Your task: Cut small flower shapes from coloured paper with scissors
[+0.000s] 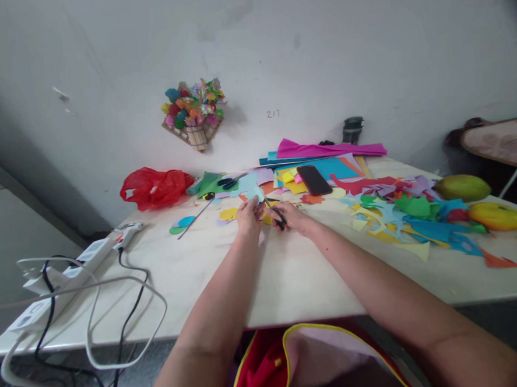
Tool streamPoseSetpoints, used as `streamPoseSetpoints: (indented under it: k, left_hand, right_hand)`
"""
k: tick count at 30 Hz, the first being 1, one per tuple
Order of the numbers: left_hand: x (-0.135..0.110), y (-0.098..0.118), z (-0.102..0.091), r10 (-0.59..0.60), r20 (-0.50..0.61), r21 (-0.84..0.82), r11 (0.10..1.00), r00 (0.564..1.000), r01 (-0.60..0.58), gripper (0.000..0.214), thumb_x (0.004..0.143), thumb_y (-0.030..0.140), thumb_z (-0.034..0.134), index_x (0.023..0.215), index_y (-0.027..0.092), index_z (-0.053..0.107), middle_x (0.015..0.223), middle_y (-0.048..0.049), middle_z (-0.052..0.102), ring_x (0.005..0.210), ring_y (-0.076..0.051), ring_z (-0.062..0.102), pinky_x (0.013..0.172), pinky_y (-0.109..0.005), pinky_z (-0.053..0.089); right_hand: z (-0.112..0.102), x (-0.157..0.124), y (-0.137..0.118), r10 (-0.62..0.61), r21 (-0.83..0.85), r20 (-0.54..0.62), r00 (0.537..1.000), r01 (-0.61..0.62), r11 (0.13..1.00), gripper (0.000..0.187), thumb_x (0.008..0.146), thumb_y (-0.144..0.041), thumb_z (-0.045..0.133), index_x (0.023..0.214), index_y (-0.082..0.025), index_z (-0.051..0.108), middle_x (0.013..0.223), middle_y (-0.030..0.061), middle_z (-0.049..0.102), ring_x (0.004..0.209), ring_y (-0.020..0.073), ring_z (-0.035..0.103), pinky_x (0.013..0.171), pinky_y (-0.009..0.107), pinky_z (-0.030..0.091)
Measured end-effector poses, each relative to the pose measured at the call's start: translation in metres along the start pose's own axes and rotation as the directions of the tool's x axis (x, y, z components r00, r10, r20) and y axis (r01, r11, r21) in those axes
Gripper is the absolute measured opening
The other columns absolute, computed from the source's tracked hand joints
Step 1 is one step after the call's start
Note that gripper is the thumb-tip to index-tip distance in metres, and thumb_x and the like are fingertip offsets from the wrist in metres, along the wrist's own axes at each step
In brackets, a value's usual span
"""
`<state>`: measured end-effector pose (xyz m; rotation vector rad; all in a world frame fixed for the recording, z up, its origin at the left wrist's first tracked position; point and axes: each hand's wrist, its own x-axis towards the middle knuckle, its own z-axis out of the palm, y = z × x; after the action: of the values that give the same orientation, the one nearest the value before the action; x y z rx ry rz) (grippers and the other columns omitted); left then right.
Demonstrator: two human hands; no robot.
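Note:
Above the middle of the table, my left hand [247,216] pinches a piece of light blue paper [253,188]. My right hand [292,217] is closed around the dark handles of a pair of scissors [280,218], whose blades point up and left at the paper's edge. Whether the blades are parted is too small to see. Left of my hands lies a yellow scalloped paper shape [229,214]. Blue and green paper circles [186,221] rest farther left beside a thin purple stick [195,219]. Behind my hands, a black phone [314,180] lies on coloured sheets.
Paper scraps [417,207] cover the right side, near several mangoes [499,216]. A red plastic bag [155,187] and a second pair of scissors [228,183] lie at the back left. A power strip [70,272] with loose cables [135,283] occupies the left edge. Paper flowers [195,107] hang on the wall.

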<state>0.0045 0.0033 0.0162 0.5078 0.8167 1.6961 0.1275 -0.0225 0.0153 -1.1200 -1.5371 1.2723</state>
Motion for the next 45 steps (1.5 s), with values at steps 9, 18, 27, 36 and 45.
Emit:
streamPoseSetpoints:
  k: [9, 18, 27, 36, 45]
  left_hand:
    - [0.004, -0.004, -0.002, 0.018, 0.029, 0.038, 0.999, 0.999, -0.019, 0.024, 0.066, 0.019, 0.081, 0.069, 0.017, 0.058, 0.062, 0.0008, 0.066, 0.062, -0.013, 0.067, 0.066, -0.023, 0.048]
    - [0.003, -0.006, -0.002, 0.038, 0.047, 0.033, 0.999, 0.998, -0.039, 0.023, 0.068, 0.017, 0.080, 0.068, 0.016, 0.057, 0.059, 0.0018, 0.063, 0.058, -0.011, 0.064, 0.064, -0.022, 0.048]
    - [0.008, -0.009, -0.004, 0.043, 0.016, 0.048, 0.998, 0.999, -0.044, 0.023, 0.068, 0.020, 0.080, 0.071, 0.019, 0.056, 0.064, 0.0000, 0.065, 0.069, -0.015, 0.070, 0.068, -0.025, 0.051]
    - [0.008, -0.011, -0.003, 0.037, -0.026, 0.015, 0.999, 0.999, -0.037, 0.023, 0.067, 0.017, 0.078, 0.071, 0.018, 0.056, 0.064, -0.0003, 0.066, 0.068, -0.015, 0.070, 0.065, -0.023, 0.053]
    - [0.006, -0.006, -0.002, 0.005, -0.030, -0.027, 1.000, 1.000, -0.006, 0.020, 0.071, 0.009, 0.074, 0.070, 0.018, 0.055, 0.064, -0.0007, 0.067, 0.060, -0.013, 0.069, 0.064, -0.021, 0.053]
  right_hand:
    - [0.001, -0.002, -0.004, 0.001, 0.006, 0.006, 1.000, -0.001, 1.000, 0.028, 0.079, -0.041, 0.073, 0.073, -0.017, 0.060, 0.051, -0.0036, 0.057, 0.038, 0.0077, 0.051, 0.031, 0.015, 0.029]
    - [0.002, 0.001, -0.002, -0.016, -0.011, 0.001, 1.000, 0.016, 1.000, 0.031, 0.078, -0.042, 0.073, 0.069, -0.017, 0.057, 0.050, -0.0035, 0.056, 0.038, 0.0077, 0.051, 0.031, 0.015, 0.029]
    - [0.004, -0.001, -0.005, -0.008, 0.000, -0.013, 1.000, 0.008, 1.000, 0.029, 0.076, -0.041, 0.076, 0.070, -0.017, 0.060, 0.049, -0.0039, 0.055, 0.037, 0.0074, 0.049, 0.030, 0.015, 0.028]
    - [0.004, -0.003, -0.008, 0.002, 0.003, -0.011, 1.000, -0.002, 1.000, 0.027, 0.076, -0.038, 0.077, 0.071, -0.016, 0.060, 0.047, -0.0048, 0.054, 0.035, 0.0072, 0.048, 0.030, 0.016, 0.027]
    - [0.006, -0.002, -0.010, 0.042, -0.049, -0.033, 0.999, -0.044, 0.998, 0.024, 0.078, -0.033, 0.076, 0.073, -0.016, 0.060, 0.046, -0.0055, 0.052, 0.034, 0.0069, 0.046, 0.031, 0.017, 0.025]
